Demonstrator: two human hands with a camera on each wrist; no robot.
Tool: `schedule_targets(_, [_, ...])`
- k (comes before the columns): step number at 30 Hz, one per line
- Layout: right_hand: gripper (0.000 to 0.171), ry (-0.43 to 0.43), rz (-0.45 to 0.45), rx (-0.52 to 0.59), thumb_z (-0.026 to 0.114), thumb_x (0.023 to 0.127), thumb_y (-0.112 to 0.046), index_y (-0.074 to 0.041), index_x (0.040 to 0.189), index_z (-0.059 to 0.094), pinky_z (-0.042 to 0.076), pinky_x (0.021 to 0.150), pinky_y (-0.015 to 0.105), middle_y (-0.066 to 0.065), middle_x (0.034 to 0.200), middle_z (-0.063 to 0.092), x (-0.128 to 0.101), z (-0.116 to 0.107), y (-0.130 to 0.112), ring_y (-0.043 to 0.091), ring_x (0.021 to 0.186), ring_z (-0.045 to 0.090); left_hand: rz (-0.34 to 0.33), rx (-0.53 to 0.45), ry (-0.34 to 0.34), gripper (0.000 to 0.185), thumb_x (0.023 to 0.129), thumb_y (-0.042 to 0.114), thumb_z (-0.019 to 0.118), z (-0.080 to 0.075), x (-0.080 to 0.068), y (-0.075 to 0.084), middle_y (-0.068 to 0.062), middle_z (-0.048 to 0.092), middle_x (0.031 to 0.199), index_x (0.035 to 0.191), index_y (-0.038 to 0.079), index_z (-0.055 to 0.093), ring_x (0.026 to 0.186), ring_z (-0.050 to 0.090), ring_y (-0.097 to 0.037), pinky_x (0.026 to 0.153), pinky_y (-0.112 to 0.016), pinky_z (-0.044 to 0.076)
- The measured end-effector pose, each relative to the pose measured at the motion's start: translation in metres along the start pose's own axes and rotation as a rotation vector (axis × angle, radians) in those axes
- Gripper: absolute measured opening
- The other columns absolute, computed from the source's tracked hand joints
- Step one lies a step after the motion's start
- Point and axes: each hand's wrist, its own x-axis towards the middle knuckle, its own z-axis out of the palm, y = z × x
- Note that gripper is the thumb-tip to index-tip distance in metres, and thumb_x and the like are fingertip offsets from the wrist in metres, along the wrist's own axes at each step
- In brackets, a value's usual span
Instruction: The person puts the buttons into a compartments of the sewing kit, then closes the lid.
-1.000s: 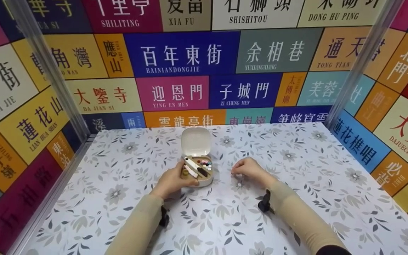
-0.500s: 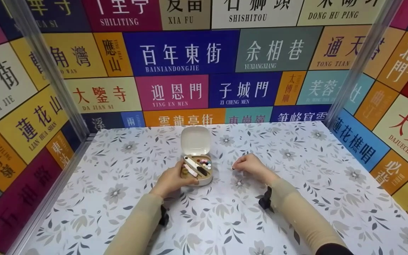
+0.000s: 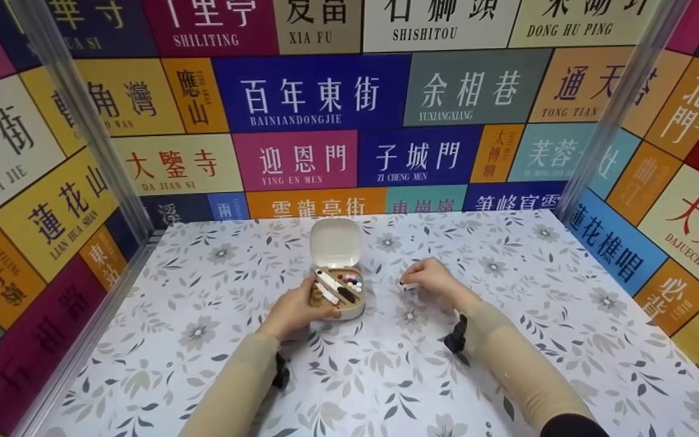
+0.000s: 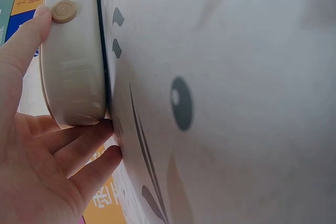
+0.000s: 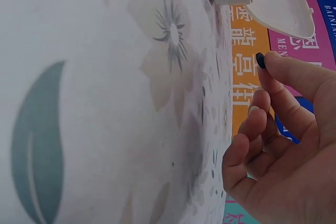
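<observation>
We are finding the sewing box (image 3: 338,290) open, left hand (image 3: 292,309) gripping it; right hand (image 3: 431,280) is pinching, seemingly, a small dark button (image 5: 260,60), not yet stowed.

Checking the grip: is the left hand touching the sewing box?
Touching. The left wrist view shows the left hand with its thumb along the side of the sewing box and fingers against its end.

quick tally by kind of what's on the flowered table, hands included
sewing kit box, lid open: 1
small dark button pinched at the right fingertips: 1
hands: 2, the left hand holding the box, the right hand beside it
total: 4
The small items inside the box are too tiny to count.
</observation>
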Motion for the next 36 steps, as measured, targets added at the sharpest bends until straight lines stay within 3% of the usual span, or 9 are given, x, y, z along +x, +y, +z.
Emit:
schedule_targets(4, [0.019, -0.008, 0.014, -0.01, 0.069, 0.089, -0.021, -0.007, 0.099, 0.076, 0.051, 0.082, 0.041, 0.004, 0.099, 0.071, 0.003, -0.004, -0.002, 0.025, 0.082, 0.058, 0.001, 0.002, 0.0, 0.114, 0.066, 0.057, 0.082, 0.0, 0.0, 0.001, -0.015, 0.044, 0.147, 0.155, 0.016, 0.024, 0.13, 0.045, -0.034, 0.11, -0.049, 0.03])
schedule_targets(9, [0.018, -0.002, 0.041, -0.017, 0.069, 0.089, -0.023, -0.009, 0.098, 0.076, 0.046, 0.067, 0.034, 0.003, 0.101, 0.071, 0.005, -0.006, -0.004, 0.015, 0.07, 0.048, -0.003, -0.009, -0.002, 0.116, 0.065, 0.058, 0.082, -0.001, -0.001, 0.002, -0.014, 0.042, 0.148, 0.155, 0.016, 0.023, 0.131, 0.043, -0.034, 0.111, -0.049, 0.029])
schedule_targets(13, [0.017, 0.004, 0.036, 0.003, 0.071, 0.088, -0.024, -0.01, 0.096, 0.076, 0.043, 0.06, 0.034, 0.002, 0.098, 0.07, 0.007, -0.007, -0.006, 0.015, 0.066, 0.046, 0.009, 0.014, 0.004, 0.115, 0.065, 0.06, 0.081, -0.001, 0.0, 0.002, -0.016, 0.044, 0.146, 0.155, 0.014, 0.025, 0.13, 0.045, -0.035, 0.11, -0.049, 0.031])
schedule_targets(16, [0.016, 0.007, 0.039, 0.028, 0.073, 0.086, -0.024, -0.011, 0.095, 0.076, 0.045, 0.063, 0.04, 0.002, 0.097, 0.07, 0.007, -0.008, -0.008, 0.017, 0.068, 0.048, 0.014, 0.025, 0.006, 0.114, 0.067, 0.06, 0.08, -0.001, 0.0, 0.001, -0.018, 0.045, 0.145, 0.154, 0.013, 0.026, 0.129, 0.046, -0.036, 0.109, -0.049, 0.032])
schedule_targets(22, [0.017, -0.005, 0.043, 0.043, 0.072, 0.086, -0.025, -0.011, 0.094, 0.076, 0.048, 0.082, 0.048, 0.003, 0.099, 0.069, 0.008, -0.008, -0.013, 0.031, 0.091, 0.057, -0.004, 0.007, -0.002, 0.115, 0.066, 0.059, 0.081, 0.0, 0.0, -0.001, -0.017, 0.043, 0.147, 0.155, 0.014, 0.024, 0.13, 0.044, -0.036, 0.11, -0.051, 0.03])
schedule_targets(28, [0.015, 0.004, 0.026, 0.044, 0.072, 0.087, -0.023, -0.011, 0.093, 0.076, 0.048, 0.08, 0.049, 0.003, 0.1, 0.069, 0.007, -0.006, -0.016, 0.031, 0.089, 0.056, -0.008, -0.004, -0.003, 0.116, 0.065, 0.059, 0.082, 0.0, 0.0, -0.002, -0.017, 0.042, 0.147, 0.155, 0.015, 0.022, 0.131, 0.043, -0.036, 0.11, -0.051, 0.029])
schedule_targets(33, [0.016, -0.006, 0.016, 0.052, 0.071, 0.088, -0.022, -0.01, 0.096, 0.076, 0.048, 0.086, 0.05, 0.005, 0.106, 0.07, 0.008, -0.005, -0.018, 0.036, 0.104, 0.058, -0.017, 0.001, -0.005, 0.116, 0.065, 0.059, 0.082, 0.0, 0.001, -0.001, -0.016, 0.042, 0.148, 0.155, 0.015, 0.023, 0.132, 0.042, -0.036, 0.111, -0.051, 0.028])
schedule_targets(36, [0.016, -0.006, 0.019, 0.042, 0.07, 0.088, -0.023, -0.01, 0.096, 0.076, 0.048, 0.085, 0.05, 0.005, 0.105, 0.07, 0.01, -0.004, -0.02, 0.036, 0.1, 0.058, -0.02, 0.002, -0.003, 0.117, 0.064, 0.06, 0.082, 0.0, 0.0, -0.001, -0.017, 0.042, 0.148, 0.155, 0.016, 0.022, 0.131, 0.043, -0.036, 0.11, -0.052, 0.028])
